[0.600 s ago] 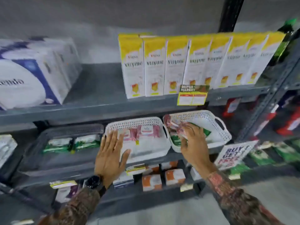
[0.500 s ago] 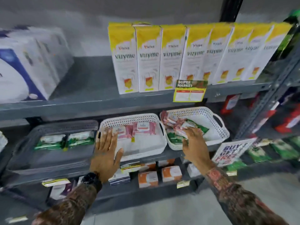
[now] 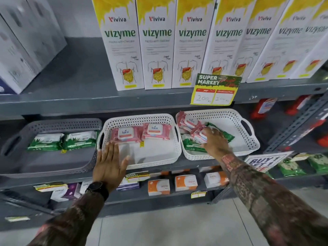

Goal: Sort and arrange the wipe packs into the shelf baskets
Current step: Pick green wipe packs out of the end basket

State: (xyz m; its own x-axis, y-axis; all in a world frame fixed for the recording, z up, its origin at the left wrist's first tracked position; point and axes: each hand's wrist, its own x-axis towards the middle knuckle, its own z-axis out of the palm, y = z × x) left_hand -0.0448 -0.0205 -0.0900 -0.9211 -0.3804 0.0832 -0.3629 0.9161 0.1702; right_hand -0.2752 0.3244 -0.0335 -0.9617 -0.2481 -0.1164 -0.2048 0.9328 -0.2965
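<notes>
Grey basket [image 3: 53,167] at far left, two green packs [image 3: 62,141] side by side along its far wall. Just right of that, middle basket [image 3: 142,119], white, with two pink packs [image 3: 140,133] lined up at the far side, near half bare. Left hand [image 3: 109,166] flat and spread wide over the near-left corner of the middle basket, palm down, gripping nothing, fingertips just short of the left pink pack. Watch [image 3: 96,189] on that wrist. Right basket [image 3: 236,119], also white, a jumble: pink packs piled at its far-left corner, green ones underneath and to the right. Right hand [image 3: 215,143] reaching into that pile, fingers curled around a pink pack [image 3: 201,134], thumb hidden so grip not fully clear. Up top, row of Vizyme boxes [image 3: 156,45] and a price tag [image 3: 215,89] hanging off the shelf edge, above the right basket.
</notes>
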